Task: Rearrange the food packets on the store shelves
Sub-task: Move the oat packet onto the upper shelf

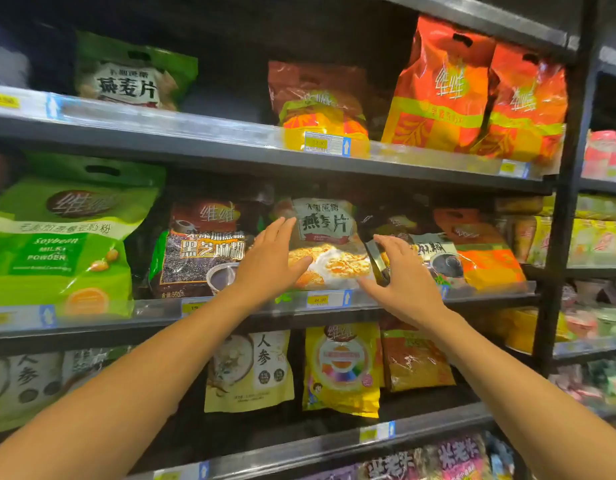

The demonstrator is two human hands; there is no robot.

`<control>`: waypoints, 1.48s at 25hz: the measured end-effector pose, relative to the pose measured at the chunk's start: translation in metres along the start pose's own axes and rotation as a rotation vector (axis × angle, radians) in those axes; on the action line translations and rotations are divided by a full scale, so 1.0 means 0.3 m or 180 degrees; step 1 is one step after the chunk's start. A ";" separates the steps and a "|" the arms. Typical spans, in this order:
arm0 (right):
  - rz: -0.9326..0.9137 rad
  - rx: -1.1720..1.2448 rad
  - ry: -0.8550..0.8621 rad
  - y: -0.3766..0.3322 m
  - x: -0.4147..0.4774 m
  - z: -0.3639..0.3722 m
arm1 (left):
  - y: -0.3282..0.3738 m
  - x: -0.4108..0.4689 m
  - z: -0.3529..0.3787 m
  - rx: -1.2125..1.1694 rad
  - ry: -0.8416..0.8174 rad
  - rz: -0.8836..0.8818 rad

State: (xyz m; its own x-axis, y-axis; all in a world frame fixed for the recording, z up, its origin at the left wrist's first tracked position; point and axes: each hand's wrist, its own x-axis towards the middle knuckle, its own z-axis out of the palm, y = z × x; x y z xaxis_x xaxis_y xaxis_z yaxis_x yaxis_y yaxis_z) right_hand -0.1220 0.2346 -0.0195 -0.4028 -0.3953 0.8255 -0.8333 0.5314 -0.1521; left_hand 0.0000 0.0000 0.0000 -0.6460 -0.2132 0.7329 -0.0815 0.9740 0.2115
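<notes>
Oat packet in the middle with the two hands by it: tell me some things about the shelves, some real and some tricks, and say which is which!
1. The left hand and the right hand are on either side of the oat packet. True.
2. The green soybean packet stands to the right of the oat packet. False: it is far to the left, on the same shelf.
3. Orange packets stand on the shelf above, toward the right. True.
4. The left hand is lifting the yellow packet. False: that packet stands untouched on the shelf below the hands.
</notes>
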 end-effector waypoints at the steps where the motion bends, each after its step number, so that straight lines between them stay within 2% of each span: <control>1: 0.0012 0.0070 -0.0012 0.017 0.020 0.016 | -0.001 0.022 0.020 -0.0126 -0.0042 -0.0151; 5: 0.0235 0.0091 -0.0538 0.098 0.126 0.080 | 0.017 0.108 0.066 -0.0684 -0.0303 -0.0945; 10: 0.0489 0.0423 -0.1060 0.202 0.219 0.158 | 0.059 0.186 0.136 -0.1609 -0.0336 -0.2004; 15: 0.0577 0.0104 -0.1430 0.273 0.268 0.243 | 0.088 0.218 0.215 -0.1930 -0.0191 -0.2505; 18: 0.0381 -0.0229 -0.1432 0.281 0.286 0.256 | 0.044 0.235 0.246 -0.2238 -0.0407 -0.2737; 22: 0.0220 -0.0650 -0.1379 0.291 0.294 0.289 | -0.060 0.269 0.296 -0.2332 -0.0589 -0.2835; 26: 0.0185 -0.0631 -0.1181 0.302 0.297 0.301 | -0.009 0.255 0.262 -0.2280 -0.0528 -0.2808; 33: 0.0120 -0.0349 -0.1023 0.311 0.316 0.248 | 0.045 0.270 0.219 -0.2485 -0.0285 -0.2777; 37: 0.0189 0.0204 -0.1076 0.305 0.311 0.219 | 0.047 0.274 0.174 -0.2450 -0.0370 -0.2799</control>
State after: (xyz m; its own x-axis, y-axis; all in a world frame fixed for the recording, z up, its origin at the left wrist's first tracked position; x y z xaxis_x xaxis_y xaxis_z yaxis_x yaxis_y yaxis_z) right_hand -0.2606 0.1971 0.0079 -0.5450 -0.5965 0.5892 -0.8224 0.5170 -0.2372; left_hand -0.0938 0.0003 0.0294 -0.6646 -0.7424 0.0849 -0.0796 0.1833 0.9798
